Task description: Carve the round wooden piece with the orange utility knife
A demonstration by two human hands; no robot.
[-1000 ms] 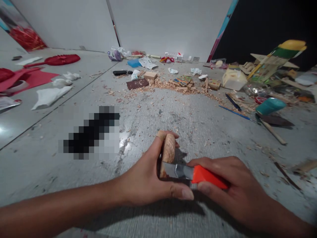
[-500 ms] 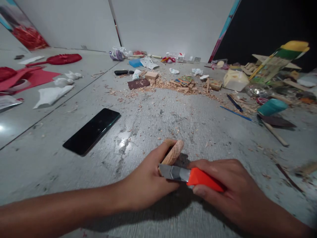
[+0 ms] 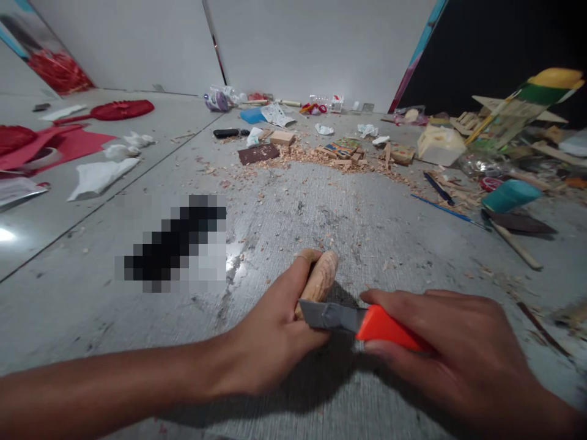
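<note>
My left hand (image 3: 270,330) is closed around a small carved piece of wood (image 3: 320,278), whose rounded, faceted end sticks out past the thumb. In my right hand (image 3: 454,348) is a utility knife (image 3: 389,327) with a bright orange-red handle. Its grey blade lies across the lower part of the wood, close to my left thumb and fingers. The lower end of the wood is hidden by the blade and my left hand. Both hands are low over the grey floor (image 3: 284,214).
Wood shavings (image 3: 316,156) are strewn ahead, with a wood block (image 3: 282,138) and brown sandpaper (image 3: 258,154) among them. A pixelated dark object (image 3: 177,241) lies at the left. On the right are a teal cylinder (image 3: 511,195), a blue thin stick (image 3: 449,211) and scattered clutter.
My right hand and the knife have shifted slightly to the right, so the blade sits a little further right against the wood. The left hand keeps its hold. The dark object now appears pixelated.
</note>
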